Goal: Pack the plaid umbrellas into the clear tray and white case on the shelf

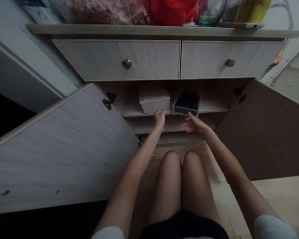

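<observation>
On the upper shelf inside the cabinet sits a white lidded box (154, 99). My left hand (159, 119) is at its front lower edge with the thumb and a finger apart; whether it touches the box I cannot tell. To the right stands a clear plastic bin (185, 110) holding dark items (187, 100) that I cannot make out. Just below and in front of this bin is my right hand (193, 124), fingers spread and nothing in it.
Both cabinet doors stand open, the left door (64, 149) and the right door (266, 132). Above are two closed drawers with round knobs, the left drawer (149, 61) and the right drawer (206, 61). Bags and a glass jar (211, 13) crowd the cabinet top (149, 31).
</observation>
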Demonstrator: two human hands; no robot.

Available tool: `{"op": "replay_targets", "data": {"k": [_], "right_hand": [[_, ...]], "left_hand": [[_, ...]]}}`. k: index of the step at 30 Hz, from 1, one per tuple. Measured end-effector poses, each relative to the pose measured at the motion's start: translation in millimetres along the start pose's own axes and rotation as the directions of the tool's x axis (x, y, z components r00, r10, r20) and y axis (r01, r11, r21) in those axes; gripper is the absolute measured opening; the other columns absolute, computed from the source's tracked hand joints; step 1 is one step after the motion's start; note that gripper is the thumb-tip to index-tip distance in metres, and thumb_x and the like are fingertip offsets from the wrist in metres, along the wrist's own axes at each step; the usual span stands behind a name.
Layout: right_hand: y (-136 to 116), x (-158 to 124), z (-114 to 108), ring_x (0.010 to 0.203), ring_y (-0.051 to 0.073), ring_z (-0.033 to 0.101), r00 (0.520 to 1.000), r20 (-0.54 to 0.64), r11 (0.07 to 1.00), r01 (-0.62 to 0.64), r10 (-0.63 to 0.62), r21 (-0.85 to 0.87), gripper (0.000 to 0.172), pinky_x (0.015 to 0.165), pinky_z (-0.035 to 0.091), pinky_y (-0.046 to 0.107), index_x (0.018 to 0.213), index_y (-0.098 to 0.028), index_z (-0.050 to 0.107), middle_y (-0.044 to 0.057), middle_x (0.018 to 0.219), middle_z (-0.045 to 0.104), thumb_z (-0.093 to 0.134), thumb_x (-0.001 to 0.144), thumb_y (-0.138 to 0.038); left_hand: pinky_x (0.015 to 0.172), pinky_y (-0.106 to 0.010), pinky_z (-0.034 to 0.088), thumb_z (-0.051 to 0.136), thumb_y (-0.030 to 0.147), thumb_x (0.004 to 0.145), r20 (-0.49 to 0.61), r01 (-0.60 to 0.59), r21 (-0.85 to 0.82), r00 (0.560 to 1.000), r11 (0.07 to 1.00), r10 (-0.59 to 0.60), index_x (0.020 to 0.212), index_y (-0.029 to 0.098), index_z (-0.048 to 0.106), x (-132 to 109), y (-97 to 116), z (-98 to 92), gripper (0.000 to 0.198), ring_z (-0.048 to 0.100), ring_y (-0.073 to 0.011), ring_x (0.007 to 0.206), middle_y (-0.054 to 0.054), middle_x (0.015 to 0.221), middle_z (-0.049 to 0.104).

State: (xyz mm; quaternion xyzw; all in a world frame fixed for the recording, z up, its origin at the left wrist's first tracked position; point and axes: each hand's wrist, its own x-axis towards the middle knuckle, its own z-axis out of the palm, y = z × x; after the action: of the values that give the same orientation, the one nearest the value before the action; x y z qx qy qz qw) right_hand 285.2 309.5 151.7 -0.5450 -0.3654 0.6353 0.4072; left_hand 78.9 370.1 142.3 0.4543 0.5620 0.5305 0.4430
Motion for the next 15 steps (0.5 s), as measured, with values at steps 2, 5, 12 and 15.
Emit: {"op": "replay_targets", "data": {"k": [2,5,12,15], "right_hand": [[-5.0,-5.0,-9.5,0.066,0.02,0.066,0.976,-0.087,0.974,0.187,-0.199,-0.129,0.054,0.065,0.059,0.036,0.103,-0.019,0.06,0.01,0.08,0.071,0.053,0.087,-0.07],[-26.5,5.3,-21.3,0.093,0.022,0.068,0.749,-0.248,0.775,0.516,-0.615,-0.364,0.039,0.088,0.057,0.041,0.104,-0.022,0.061,0.009,0.097,0.071,0.053,0.09,-0.058],[-92.9,69.0,-12.2,0.127,0.04,0.056,0.84,-0.248,0.504,0.036,-0.483,-0.863,0.047,0.11,0.041,0.054,0.122,-0.004,0.06,0.03,0.124,0.062,0.069,0.082,-0.026],[-101.1,86.6,0.0,0.124,0.039,0.059,0.897,-0.241,0.417,-0.071,-0.371,-0.906,0.047,0.106,0.045,0.052,0.118,-0.005,0.065,0.028,0.118,0.065,0.073,0.076,-0.024]], "left_hand": [[0.115,-0.04,0.037,0.06,0.044,0.09,0.033,-0.262,0.12,0.965,0.958,0.26,0.129,0.022,0.053,-9.4,6.3,9.5,0.045,0.05,-0.0263,0.135,-0.017,0.141,0.054],[0.121,-0.042,0.025,0.066,0.034,0.087,0.368,-0.583,0.228,0.793,0.78,0.486,0.121,0.023,0.062,-8.6,21.5,27.2,0.036,0.041,-0.027,0.143,-0.013,0.143,0.055],[0.101,-0.047,0.042,0.065,0.033,0.091,0.499,-0.705,0.478,0.709,0.524,0.499,0.088,0.019,0.072,9.0,28.0,51.6,0.016,0.049,-0.0366,0.127,-0.019,0.111,0.065],[0.084,-0.042,0.046,0.061,0.041,0.093,0.532,-0.771,0.55,0.621,0.322,0.576,0.08,0.019,0.071,4.1,21.1,51.8,0.028,0.056,-0.034,0.111,-0.017,0.092,0.067]]}}
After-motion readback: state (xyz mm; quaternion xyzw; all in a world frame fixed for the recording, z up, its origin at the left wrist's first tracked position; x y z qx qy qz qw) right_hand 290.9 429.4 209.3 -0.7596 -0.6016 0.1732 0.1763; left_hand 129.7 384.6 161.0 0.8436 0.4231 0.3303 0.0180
